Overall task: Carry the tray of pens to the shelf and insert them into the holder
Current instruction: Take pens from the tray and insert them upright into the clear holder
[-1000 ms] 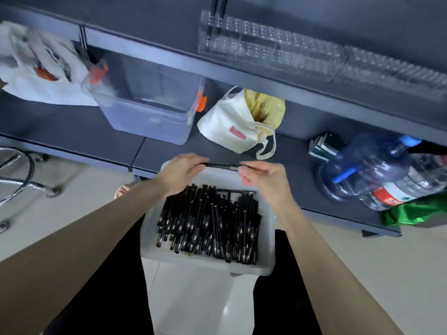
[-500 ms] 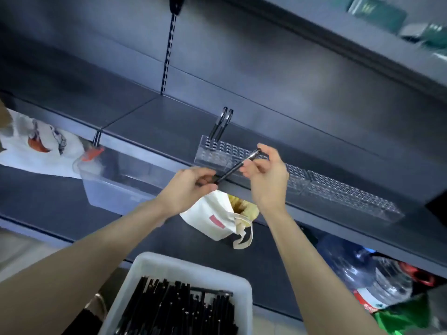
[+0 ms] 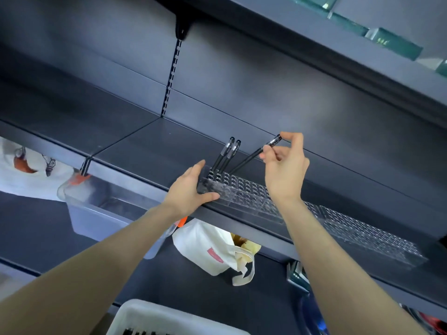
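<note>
left hand (image 3: 191,187) now grips holder (image 3: 242,192); right fingers (image 3: 289,136) pinch pen (image 3: 251,155).

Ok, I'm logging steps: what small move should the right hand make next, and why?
Probably push the pen straight down into the holder: the right hand pinches its top, its tip meets the holes at a tilt, and the left hand steadies the holder.

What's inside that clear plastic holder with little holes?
Two black pens stand in leftmost holes of the clear plastic holder. The right hand pinches a third black pen, tip at a hole. The left hand grips and covers the holder's left end.
</note>
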Demonstrator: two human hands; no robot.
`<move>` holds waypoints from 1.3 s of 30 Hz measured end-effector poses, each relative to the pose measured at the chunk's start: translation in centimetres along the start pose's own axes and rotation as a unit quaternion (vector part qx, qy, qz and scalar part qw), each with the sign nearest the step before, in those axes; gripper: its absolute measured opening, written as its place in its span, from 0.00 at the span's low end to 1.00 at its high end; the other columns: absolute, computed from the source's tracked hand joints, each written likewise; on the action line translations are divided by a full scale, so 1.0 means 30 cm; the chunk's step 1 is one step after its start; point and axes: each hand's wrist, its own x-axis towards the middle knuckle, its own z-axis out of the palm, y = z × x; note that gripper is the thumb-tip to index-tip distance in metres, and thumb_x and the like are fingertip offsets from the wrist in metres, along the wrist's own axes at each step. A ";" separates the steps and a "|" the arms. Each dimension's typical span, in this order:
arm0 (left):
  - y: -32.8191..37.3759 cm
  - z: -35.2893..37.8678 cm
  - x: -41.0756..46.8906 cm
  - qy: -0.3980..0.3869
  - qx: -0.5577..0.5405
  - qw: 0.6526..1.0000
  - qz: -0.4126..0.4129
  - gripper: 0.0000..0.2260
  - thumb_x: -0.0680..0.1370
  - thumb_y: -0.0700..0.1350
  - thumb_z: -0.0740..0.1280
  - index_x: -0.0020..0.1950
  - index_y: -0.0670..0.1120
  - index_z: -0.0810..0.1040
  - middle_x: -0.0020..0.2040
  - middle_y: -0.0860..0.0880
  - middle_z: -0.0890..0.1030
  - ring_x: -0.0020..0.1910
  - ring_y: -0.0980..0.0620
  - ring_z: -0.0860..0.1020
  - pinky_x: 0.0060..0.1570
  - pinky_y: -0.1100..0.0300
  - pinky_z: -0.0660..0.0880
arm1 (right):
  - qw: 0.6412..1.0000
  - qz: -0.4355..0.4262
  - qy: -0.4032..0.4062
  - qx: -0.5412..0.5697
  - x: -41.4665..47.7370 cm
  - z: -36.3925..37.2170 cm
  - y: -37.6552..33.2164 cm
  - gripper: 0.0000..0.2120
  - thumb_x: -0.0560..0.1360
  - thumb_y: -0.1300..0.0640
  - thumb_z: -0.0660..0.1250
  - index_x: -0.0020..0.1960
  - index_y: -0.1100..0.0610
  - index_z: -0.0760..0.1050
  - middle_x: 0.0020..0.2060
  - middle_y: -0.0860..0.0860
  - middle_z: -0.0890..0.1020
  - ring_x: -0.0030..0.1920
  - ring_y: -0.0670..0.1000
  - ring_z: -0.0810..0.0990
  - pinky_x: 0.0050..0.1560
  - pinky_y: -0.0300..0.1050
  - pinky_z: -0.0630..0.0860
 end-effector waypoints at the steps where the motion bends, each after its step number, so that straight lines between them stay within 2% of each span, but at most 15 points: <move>1: -0.005 0.005 -0.001 0.005 0.011 1.000 0.003 0.40 0.71 0.53 0.73 0.77 0.50 0.54 0.74 0.51 0.63 0.72 0.50 0.64 0.68 0.55 0.63 | 1.000 -0.001 -0.004 -0.002 0.003 0.009 0.009 0.12 0.76 0.63 0.65 0.58 0.57 0.68 0.36 0.51 0.82 0.42 0.54 0.82 0.52 0.54 0.77; 9: -0.035 -0.002 0.011 -0.004 0.013 1.000 0.004 0.37 0.71 0.52 0.73 0.75 0.54 0.57 0.69 0.50 0.72 0.67 0.47 0.70 0.65 0.51 0.67 | 0.991 -0.014 -0.109 -0.080 0.002 0.070 0.026 0.11 0.77 0.63 0.63 0.59 0.57 0.70 0.38 0.53 0.81 0.44 0.57 0.80 0.52 0.50 0.75; 14: -0.037 0.000 0.011 -0.002 0.022 1.000 0.006 0.37 0.71 0.52 0.73 0.75 0.54 0.58 0.68 0.50 0.73 0.67 0.47 0.71 0.65 0.51 0.68 | 0.982 -0.015 -0.148 -0.112 0.026 0.073 0.012 0.11 0.77 0.63 0.63 0.58 0.55 0.70 0.39 0.55 0.80 0.42 0.57 0.79 0.51 0.52 0.76; 17: -0.042 0.000 0.012 -0.002 0.018 1.000 0.003 0.37 0.71 0.52 0.73 0.75 0.55 0.58 0.68 0.50 0.73 0.67 0.47 0.71 0.66 0.51 0.68 | 0.973 -0.019 -0.186 -0.139 0.013 0.078 0.012 0.12 0.77 0.63 0.63 0.59 0.53 0.69 0.41 0.56 0.80 0.44 0.55 0.78 0.52 0.51 0.76; 25: -0.039 -0.001 0.008 -0.009 0.064 0.998 0.006 0.38 0.72 0.55 0.71 0.76 0.54 0.55 0.68 0.49 0.73 0.66 0.45 0.72 0.64 0.51 0.69 | 0.978 -0.003 -0.169 -0.123 -0.014 0.078 0.014 0.13 0.78 0.62 0.62 0.62 0.54 0.68 0.43 0.55 0.82 0.47 0.56 0.79 0.54 0.50 0.75; 27: -0.031 -0.006 0.000 -0.016 0.073 0.997 0.009 0.39 0.73 0.55 0.71 0.77 0.53 0.52 0.70 0.49 0.71 0.67 0.46 0.71 0.65 0.51 0.69 | 0.977 0.000 -0.174 -0.123 -0.024 0.070 0.013 0.15 0.79 0.61 0.61 0.64 0.53 0.68 0.44 0.54 0.83 0.48 0.52 0.74 0.53 0.45 0.71; 29: -0.020 -0.008 -0.015 -0.022 0.068 0.997 0.014 0.41 0.74 0.53 0.70 0.77 0.51 0.47 0.73 0.49 0.66 0.69 0.47 0.69 0.67 0.51 0.67 | 0.974 0.000 -0.182 -0.134 -0.037 0.060 0.011 0.17 0.79 0.60 0.61 0.67 0.51 0.66 0.46 0.53 0.83 0.46 0.47 0.66 0.48 0.40 0.63; 31: -0.012 -0.009 -0.039 -0.023 0.060 0.998 0.010 0.42 0.74 0.52 0.70 0.77 0.48 0.44 0.75 0.49 0.62 0.71 0.48 0.66 0.68 0.54 0.65 | 0.974 -0.002 -0.181 -0.137 -0.056 0.041 0.001 0.19 0.79 0.60 0.61 0.69 0.51 0.65 0.47 0.52 0.83 0.45 0.46 0.64 0.42 0.37 0.57; 33: -0.008 -0.010 -0.076 -0.018 0.062 0.998 0.004 0.40 0.75 0.51 0.69 0.77 0.45 0.46 0.76 0.48 0.59 0.72 0.48 0.63 0.69 0.57 0.61 | 0.977 -0.002 -0.171 -0.128 -0.084 0.019 -0.011 0.20 0.79 0.60 0.62 0.70 0.52 0.65 0.46 0.51 0.83 0.45 0.48 0.66 0.41 0.34 0.56; 35: -0.004 -0.014 -0.130 -0.004 0.094 0.995 0.027 0.35 0.76 0.50 0.67 0.76 0.41 0.53 0.74 0.46 0.59 0.73 0.49 0.61 0.70 0.60 0.59 | 0.979 -0.003 -0.161 -0.123 -0.121 -0.013 -0.016 0.20 0.78 0.61 0.63 0.69 0.53 0.66 0.46 0.51 0.83 0.47 0.51 0.75 0.47 0.34 0.62; 37: 0.006 -0.026 -0.197 0.009 0.141 0.988 0.064 0.29 0.77 0.50 0.66 0.74 0.40 0.61 0.73 0.47 0.62 0.71 0.48 0.62 0.67 0.62 0.62 | 0.980 -0.008 -0.153 -0.126 -0.174 -0.050 -0.009 0.20 0.77 0.61 0.64 0.68 0.54 0.68 0.47 0.51 0.83 0.49 0.53 0.80 0.54 0.44 0.72; 39: 0.014 -0.041 -0.261 0.006 0.185 0.979 0.090 0.26 0.77 0.53 0.65 0.70 0.40 0.68 0.70 0.46 0.67 0.68 0.45 0.67 0.64 0.58 0.66 | 0.975 -0.009 -0.165 -0.150 -0.246 -0.085 0.013 0.19 0.77 0.61 0.65 0.67 0.54 0.69 0.50 0.52 0.83 0.51 0.54 0.80 0.53 0.51 0.76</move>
